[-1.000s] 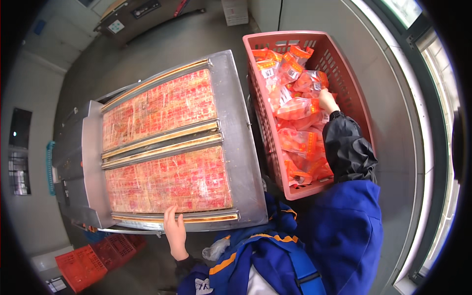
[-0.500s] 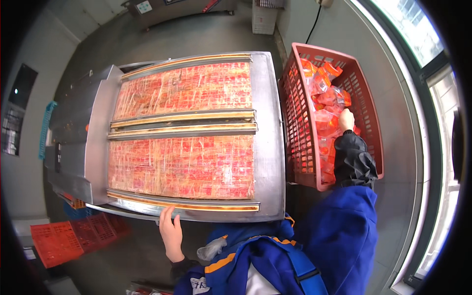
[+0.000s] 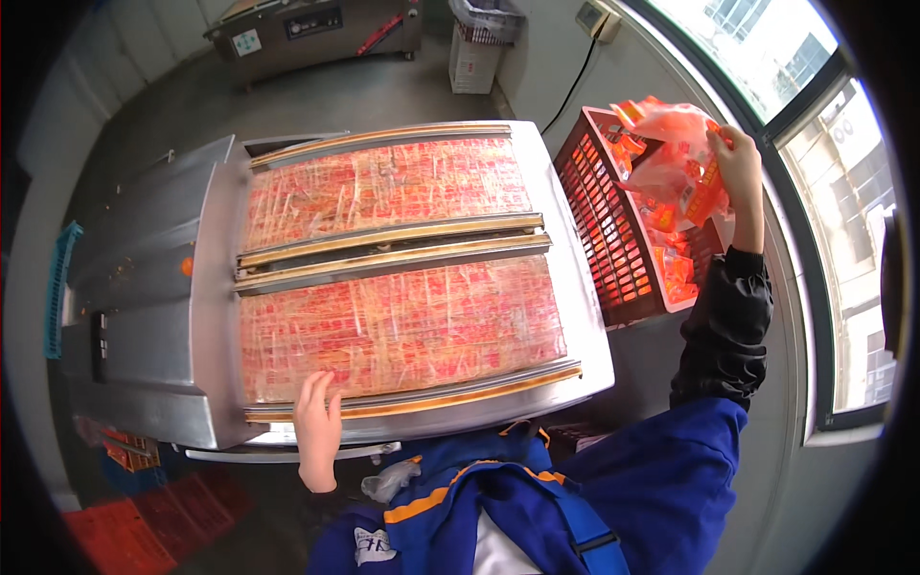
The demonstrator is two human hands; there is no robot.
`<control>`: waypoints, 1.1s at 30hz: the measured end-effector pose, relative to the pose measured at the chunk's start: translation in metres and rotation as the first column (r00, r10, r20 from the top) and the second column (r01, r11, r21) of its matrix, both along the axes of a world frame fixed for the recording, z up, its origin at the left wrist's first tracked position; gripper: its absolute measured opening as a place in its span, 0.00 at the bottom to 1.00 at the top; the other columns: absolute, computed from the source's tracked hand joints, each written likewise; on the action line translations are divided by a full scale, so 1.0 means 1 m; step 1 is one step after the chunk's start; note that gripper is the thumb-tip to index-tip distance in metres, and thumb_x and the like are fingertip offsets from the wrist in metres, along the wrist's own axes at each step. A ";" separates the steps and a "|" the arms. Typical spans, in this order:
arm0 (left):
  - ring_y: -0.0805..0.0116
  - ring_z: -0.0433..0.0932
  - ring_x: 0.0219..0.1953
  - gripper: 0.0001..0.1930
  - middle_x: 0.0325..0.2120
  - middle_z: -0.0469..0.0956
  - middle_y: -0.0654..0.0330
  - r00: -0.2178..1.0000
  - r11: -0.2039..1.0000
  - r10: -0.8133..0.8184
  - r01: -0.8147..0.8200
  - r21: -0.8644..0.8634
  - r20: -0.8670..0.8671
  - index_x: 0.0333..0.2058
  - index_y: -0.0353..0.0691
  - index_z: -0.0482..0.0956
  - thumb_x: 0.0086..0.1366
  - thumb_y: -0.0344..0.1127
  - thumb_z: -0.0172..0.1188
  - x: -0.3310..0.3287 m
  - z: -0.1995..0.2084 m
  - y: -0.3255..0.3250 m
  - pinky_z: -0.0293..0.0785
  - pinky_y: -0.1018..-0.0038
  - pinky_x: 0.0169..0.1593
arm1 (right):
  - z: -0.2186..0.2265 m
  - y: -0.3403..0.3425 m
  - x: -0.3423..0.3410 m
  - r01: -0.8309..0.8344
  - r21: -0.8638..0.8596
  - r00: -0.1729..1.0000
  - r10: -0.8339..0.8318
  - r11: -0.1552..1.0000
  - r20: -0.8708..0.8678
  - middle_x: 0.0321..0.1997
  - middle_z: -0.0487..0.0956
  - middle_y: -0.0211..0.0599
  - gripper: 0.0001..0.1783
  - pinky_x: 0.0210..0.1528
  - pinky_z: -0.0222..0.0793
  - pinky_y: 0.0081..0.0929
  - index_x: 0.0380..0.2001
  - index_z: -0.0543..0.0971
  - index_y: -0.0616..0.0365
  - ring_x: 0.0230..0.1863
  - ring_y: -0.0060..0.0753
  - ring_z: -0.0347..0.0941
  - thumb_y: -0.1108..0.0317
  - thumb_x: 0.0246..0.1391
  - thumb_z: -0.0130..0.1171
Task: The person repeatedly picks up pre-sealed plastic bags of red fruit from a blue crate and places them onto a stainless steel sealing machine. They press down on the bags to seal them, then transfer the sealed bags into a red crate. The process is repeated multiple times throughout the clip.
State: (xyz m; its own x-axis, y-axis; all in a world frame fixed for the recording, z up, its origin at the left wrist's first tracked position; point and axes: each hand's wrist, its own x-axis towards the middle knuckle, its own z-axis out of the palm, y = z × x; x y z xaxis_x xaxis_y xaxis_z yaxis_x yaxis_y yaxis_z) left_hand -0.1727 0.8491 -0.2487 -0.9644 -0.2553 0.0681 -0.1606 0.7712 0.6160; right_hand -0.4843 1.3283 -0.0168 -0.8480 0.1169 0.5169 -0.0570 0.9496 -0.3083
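My right hand [image 3: 740, 172] is closed on a bunch of clear plastic bags with orange print [image 3: 676, 129], lifted above the red plastic crate [image 3: 599, 225]. More orange-and-clear bags [image 3: 677, 273] lie inside that crate. What fills the bags is hard to make out. With fingers spread and nothing in it, my left hand [image 3: 317, 422] is at the near sealing bar [image 3: 460, 394] of a steel sealing machine [image 3: 216, 316]. Two red, tape-wrapped panels [image 3: 412, 321] lie between the machine's bars; my left fingertips reach over the edge of the nearer one.
The machine's steel lid or housing [image 3: 144, 278] rises at the left. Red crates [image 3: 144, 522] are low on the left. Farther back are another steel machine [image 3: 316, 34] and a white bin [image 3: 474, 65]. A window wall [image 3: 815, 192] runs along the right.
My right hand has come up out of the crate with a bunch of bags. The left hand has moved onto the machine's near edge. The view has shifted.
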 end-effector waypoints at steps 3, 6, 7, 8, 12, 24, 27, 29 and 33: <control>0.50 0.70 0.50 0.19 0.47 0.71 0.49 0.991 0.980 -0.068 0.088 0.176 -0.119 0.47 0.33 0.72 0.55 0.27 0.58 -0.019 0.014 -0.003 0.67 0.64 0.53 | -0.026 -0.054 0.022 -0.202 -0.158 0.976 0.184 0.967 -0.119 0.21 0.76 0.42 0.11 0.30 0.66 0.26 0.30 0.77 0.63 0.24 0.28 0.72 0.65 0.52 0.56; 0.50 0.61 0.59 0.40 0.57 0.61 0.46 0.938 0.929 -0.104 0.210 0.303 -0.332 0.59 0.38 0.59 0.47 0.32 0.68 -0.060 0.036 0.050 0.59 0.61 0.60 | -0.102 -0.143 0.073 -0.383 -0.550 0.918 0.375 0.743 -0.133 0.19 0.69 0.31 0.06 0.26 0.60 0.23 0.25 0.74 0.63 0.22 0.21 0.61 0.72 0.52 0.53; 0.48 0.56 0.62 0.43 0.60 0.55 0.44 0.913 0.953 -0.127 0.220 0.206 -0.387 0.60 0.38 0.57 0.45 0.35 0.69 -0.063 0.038 0.076 0.55 0.59 0.61 | -0.158 -0.166 0.082 -0.536 -0.549 0.843 0.443 0.641 -0.306 0.22 0.69 0.28 0.06 0.26 0.58 0.19 0.25 0.72 0.62 0.25 0.18 0.60 0.71 0.53 0.54; 0.46 0.51 0.64 0.47 0.62 0.50 0.43 0.891 0.972 -0.151 0.213 0.100 -0.429 0.61 0.38 0.54 0.44 0.39 0.70 -0.072 0.031 0.097 0.51 0.56 0.63 | -0.174 -0.217 0.120 -0.189 -0.881 0.940 0.340 0.435 -0.034 0.24 0.70 0.25 0.08 0.28 0.57 0.17 0.27 0.72 0.62 0.27 0.15 0.60 0.68 0.56 0.54; 0.41 0.50 0.63 0.45 0.61 0.53 0.48 0.882 0.962 -0.250 0.179 -0.206 -0.400 0.60 0.46 0.58 0.42 0.43 0.70 -0.070 -0.042 0.109 0.48 0.44 0.61 | -0.251 -0.272 0.174 0.123 -0.974 0.813 0.544 0.188 0.208 0.23 0.71 0.24 0.07 0.27 0.62 0.16 0.26 0.73 0.61 0.27 0.13 0.64 0.71 0.57 0.52; 0.53 0.72 0.39 0.20 0.32 0.74 0.54 0.875 0.999 0.038 -0.027 0.030 -0.483 0.37 0.37 0.75 0.41 0.16 0.50 -0.086 -0.009 0.013 0.68 0.62 0.43 | -0.215 -0.182 0.161 -0.342 -0.423 0.856 0.464 0.839 0.229 0.22 0.78 0.39 0.04 0.24 0.70 0.20 0.29 0.72 0.63 0.22 0.26 0.77 0.79 0.55 0.48; 0.52 0.72 0.39 0.20 0.32 0.73 0.53 0.803 0.980 0.174 -0.199 0.019 -0.570 0.35 0.35 0.75 0.40 0.15 0.48 -0.082 0.001 -0.009 0.68 0.62 0.44 | -0.246 -0.169 0.198 -0.213 -0.674 0.795 0.526 0.708 0.301 0.24 0.79 0.40 0.04 0.24 0.70 0.19 0.30 0.71 0.65 0.24 0.24 0.77 0.79 0.56 0.46; 0.50 0.72 0.38 0.20 0.31 0.73 0.53 0.775 0.955 0.111 -0.256 -0.148 -0.622 0.35 0.34 0.75 0.40 0.16 0.49 -0.069 0.004 -0.008 0.69 0.62 0.44 | -0.250 -0.174 0.222 -0.091 -0.763 0.680 0.600 0.640 0.422 0.28 0.79 0.39 0.05 0.25 0.71 0.19 0.33 0.71 0.66 0.27 0.23 0.76 0.78 0.57 0.45; 0.48 0.67 0.45 0.26 0.40 0.68 0.52 0.945 0.976 0.057 -0.120 -0.179 -0.322 0.42 0.36 0.72 0.39 0.18 0.53 -0.035 -0.041 0.009 0.63 0.58 0.51 | -0.243 -0.187 0.245 -0.068 -0.919 0.527 0.796 0.390 0.299 0.32 0.80 0.42 0.16 0.26 0.73 0.22 0.50 0.65 0.66 0.25 0.27 0.77 0.76 0.58 0.46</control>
State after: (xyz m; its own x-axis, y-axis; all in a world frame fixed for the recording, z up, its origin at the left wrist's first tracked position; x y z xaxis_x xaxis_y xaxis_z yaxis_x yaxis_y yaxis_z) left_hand -0.2074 0.8585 -0.2894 -0.8598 -0.2906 0.4199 -0.0570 0.8718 0.4865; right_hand -0.2393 1.1409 -0.2599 -0.8927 -0.3896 -0.2267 0.1669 0.1816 -0.9691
